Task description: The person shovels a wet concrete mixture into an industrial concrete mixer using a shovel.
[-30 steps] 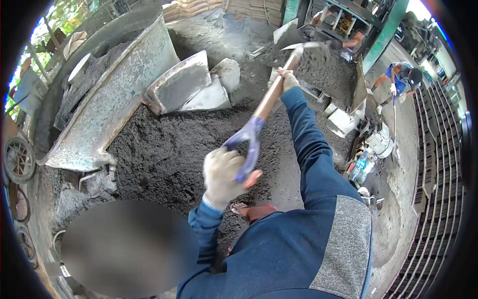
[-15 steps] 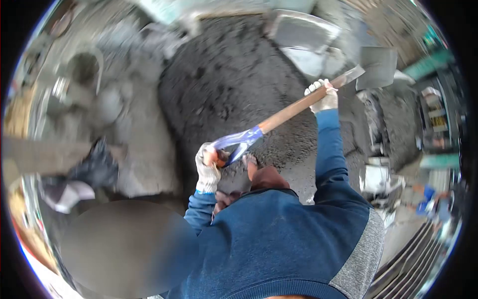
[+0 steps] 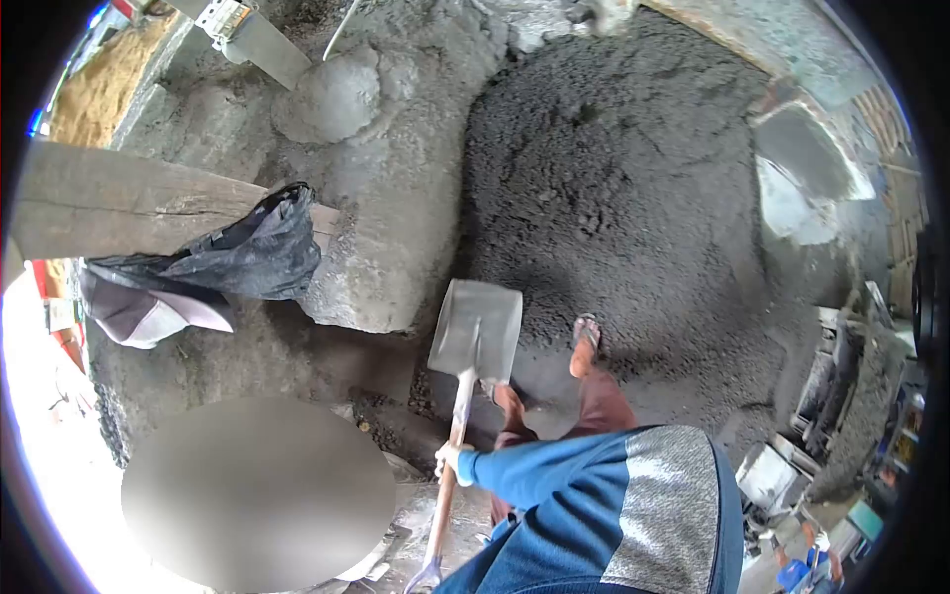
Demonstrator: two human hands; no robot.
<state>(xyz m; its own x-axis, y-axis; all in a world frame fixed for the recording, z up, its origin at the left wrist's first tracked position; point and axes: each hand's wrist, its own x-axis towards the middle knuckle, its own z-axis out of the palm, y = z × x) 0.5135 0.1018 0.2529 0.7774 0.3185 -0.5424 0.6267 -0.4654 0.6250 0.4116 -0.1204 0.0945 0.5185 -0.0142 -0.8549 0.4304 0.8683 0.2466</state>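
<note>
My right hand (image 3: 450,461), in a pale glove, is wrapped round the wooden shaft of a shovel (image 3: 476,332), below its blade. The flat grey metal blade points up and away from me, between a concrete block and a heap of dark wet mix (image 3: 614,188). Its blue handle end shows at the bottom edge. My left hand is not in view. My feet stand at the near edge of the heap, one in a sandal (image 3: 586,332).
A wooden beam (image 3: 129,201) with a black plastic bag (image 3: 267,247) and a cap (image 3: 158,315) juts in from the left. A whitish crusted tray (image 3: 811,163) lies upper right. Another person (image 3: 811,567) in blue is at lower right. A blurred oval hides the lower left.
The shovel has swung from the upper right to the left of my legs, its blade now nearer my feet. The view has turned left. My left hand has left the view.
</note>
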